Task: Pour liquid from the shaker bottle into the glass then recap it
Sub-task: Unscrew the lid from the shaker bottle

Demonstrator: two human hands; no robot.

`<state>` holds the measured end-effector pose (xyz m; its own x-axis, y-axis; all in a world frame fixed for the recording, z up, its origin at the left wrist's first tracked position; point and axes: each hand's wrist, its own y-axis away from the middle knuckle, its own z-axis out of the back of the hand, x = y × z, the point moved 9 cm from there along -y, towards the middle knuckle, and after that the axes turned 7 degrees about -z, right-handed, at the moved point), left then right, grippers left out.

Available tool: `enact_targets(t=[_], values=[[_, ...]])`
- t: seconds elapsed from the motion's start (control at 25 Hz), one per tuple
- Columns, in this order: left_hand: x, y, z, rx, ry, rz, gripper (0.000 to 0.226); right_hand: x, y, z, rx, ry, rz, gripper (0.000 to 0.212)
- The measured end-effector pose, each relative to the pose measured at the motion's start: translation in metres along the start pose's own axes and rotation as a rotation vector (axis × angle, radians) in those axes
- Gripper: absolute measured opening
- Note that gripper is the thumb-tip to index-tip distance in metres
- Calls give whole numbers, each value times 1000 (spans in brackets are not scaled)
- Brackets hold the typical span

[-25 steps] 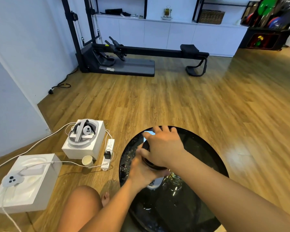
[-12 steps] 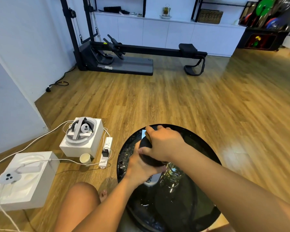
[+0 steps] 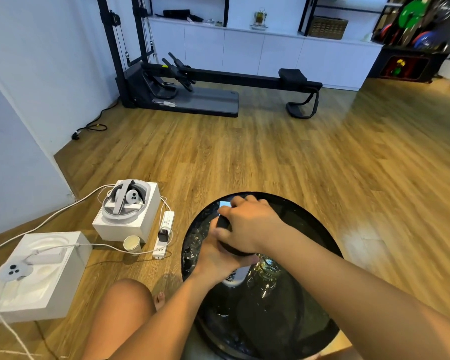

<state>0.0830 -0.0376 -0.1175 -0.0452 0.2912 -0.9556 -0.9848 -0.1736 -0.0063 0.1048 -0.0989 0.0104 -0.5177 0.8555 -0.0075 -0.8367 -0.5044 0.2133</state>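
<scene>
Right hand (image 3: 250, 227) is clamped over the black cap (image 3: 222, 221) of the shaker bottle (image 3: 235, 276), left hand (image 3: 215, 258) wrapped round its body, both over the round black tabletop (image 3: 322, 245). Just beside it stands the glass (image 3: 266, 272). Twisting hard could knock the glass, being so close.

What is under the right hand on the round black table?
Under the right hand sits the shaker bottle's black round cap; the left hand holds the bottle body below. The cap's top is covered.
</scene>
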Motion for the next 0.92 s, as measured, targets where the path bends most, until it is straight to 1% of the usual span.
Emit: enact_targets(t=[0.12, 0.16, 0.2, 0.24, 0.28, 0.32, 0.36, 0.4, 0.44, 0.52, 0.56, 0.6, 0.64, 0.68, 0.72, 0.76, 0.8, 0.84, 0.92], values=[[-1, 3, -2, 24, -12, -27, 106, 23, 13, 4, 2, -257, 245, 23], [-2, 3, -3, 32, -16, -35, 107, 25, 15, 9, -28, -349, 286, 18], [-2, 2, -4, 35, -24, -43, 108, 21, 13, 14, -66, -404, 285, 20], [0, 1, -4, 28, -34, -38, 106, 16, 10, 18, -104, -383, 237, 31], [2, 0, -3, 14, -37, -17, 105, 7, 4, 19, -115, -273, 145, 46], [4, -1, -1, 0, -32, 7, 102, -2, -1, 15, -86, -145, 43, 57], [5, -1, 0, -8, -24, 16, 101, -7, -3, 10, -39, -74, -3, 61], [5, -1, 0, -8, -20, 11, 101, -4, -2, 5, -2, -70, 29, 57], [5, 0, -1, -4, -22, 0, 99, 4, 1, 3, 23, -127, 108, 48], [5, 1, -1, -5, -33, -21, 87, 21, 13, 5, 52, -291, 260, 33], [4, 1, -2, -3, -27, -38, 86, 24, 16, 7, 49, -364, 297, 30], [2, 0, -2, 1, -11, -53, 93, 23, 14, 13, 16, -420, 307, 30], [4, -1, -3, 5, 1, -48, 104, 18, 9, 19, -39, -422, 284, 33], [6, -2, -3, 5, -1, -33, 111, 11, 4, 23, -85, -340, 222, 40], [8, -3, -2, 1, -9, -18, 111, 2, -1, 21, -97, -194, 127, 50], [9, -4, -3, -4, -14, -16, 107, -5, -4, 15, -73, -73, 48, 57], [11, -6, -3, -6, -15, -25, 105, -7, -4, 8, -45, -20, 27, 55], [10, -6, -3, -7, -21, -38, 104, -4, -1, 5, -27, -44, 62, 46], [9, -5, -2, -17, -46, -49, 102, 6, 6, 7, -15, -238, 197, 26]])
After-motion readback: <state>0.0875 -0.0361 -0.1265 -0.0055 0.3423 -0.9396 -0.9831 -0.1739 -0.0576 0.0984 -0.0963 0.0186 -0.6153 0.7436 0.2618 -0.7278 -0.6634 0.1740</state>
